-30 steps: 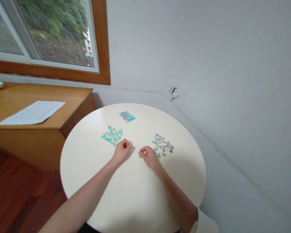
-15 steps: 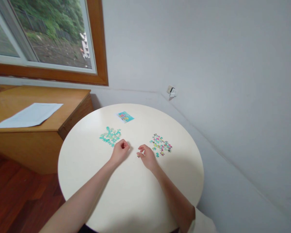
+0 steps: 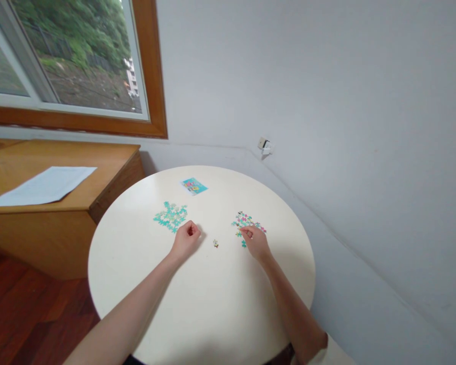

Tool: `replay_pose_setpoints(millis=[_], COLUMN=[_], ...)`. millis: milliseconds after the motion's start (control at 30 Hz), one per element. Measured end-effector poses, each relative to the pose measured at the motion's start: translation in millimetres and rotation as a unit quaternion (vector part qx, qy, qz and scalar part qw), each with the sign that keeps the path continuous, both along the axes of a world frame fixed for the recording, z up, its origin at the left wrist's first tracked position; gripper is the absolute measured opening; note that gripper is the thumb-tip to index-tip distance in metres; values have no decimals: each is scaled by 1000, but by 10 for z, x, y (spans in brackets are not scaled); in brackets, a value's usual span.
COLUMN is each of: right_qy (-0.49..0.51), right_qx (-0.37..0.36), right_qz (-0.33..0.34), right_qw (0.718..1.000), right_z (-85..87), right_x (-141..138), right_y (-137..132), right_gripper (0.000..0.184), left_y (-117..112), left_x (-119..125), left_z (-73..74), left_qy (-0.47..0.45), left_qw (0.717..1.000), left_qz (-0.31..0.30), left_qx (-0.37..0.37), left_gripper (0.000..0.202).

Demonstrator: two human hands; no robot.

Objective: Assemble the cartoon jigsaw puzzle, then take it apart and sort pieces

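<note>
My left hand (image 3: pixel 187 238) rests on the table with its fingers curled closed, just right of a spread of teal jigsaw pieces (image 3: pixel 171 215). Whether anything is inside that curl is hidden. My right hand (image 3: pixel 255 240) is over the near side of a mixed-colour group of jigsaw pieces (image 3: pixel 247 219), its thumb and fingertips pinched together. What the pinch holds, if anything, is too small to make out. Between the two hands lies a small jigsaw piece or joined pair (image 3: pixel 216 244). A single teal piece (image 3: pixel 243 244) sits just left of my right hand.
A colourful picture card (image 3: pixel 193 186) lies toward the far edge of the round white table (image 3: pixel 213 314). To the left stands a wooden desk (image 3: pixel 110 162) with a sheet of paper (image 3: pixel 47 186). A wall socket with a plug (image 3: pixel 265 146) is behind the table.
My right hand has moved right, from beside the small piece in the middle to the mixed-colour group, and its fingers have closed together. My left hand stays in place.
</note>
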State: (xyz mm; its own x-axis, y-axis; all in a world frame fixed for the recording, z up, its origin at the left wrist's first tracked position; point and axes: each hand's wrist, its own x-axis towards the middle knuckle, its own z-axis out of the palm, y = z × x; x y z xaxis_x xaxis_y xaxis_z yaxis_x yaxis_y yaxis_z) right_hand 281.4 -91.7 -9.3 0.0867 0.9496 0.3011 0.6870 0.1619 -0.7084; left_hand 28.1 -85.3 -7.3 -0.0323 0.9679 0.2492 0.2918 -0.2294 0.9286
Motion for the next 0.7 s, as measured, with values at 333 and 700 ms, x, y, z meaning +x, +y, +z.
replay_pose_setpoints(millis=[333, 700], right_qy=[-112, -216], right_qx=[-23, -76], right_qz=[-16, -18], right_qw=[993, 973], right_z=[-25, 53], right_x=[4, -71], right_y=[-35, -33], right_gripper=[15, 19], left_y=[-157, -239], left_x=[92, 95], left_z=[34, 98], left_qy=[204, 391], left_qw=[967, 892], left_qz=[-125, -182], left_qx=[88, 135], left_gripper=[23, 23])
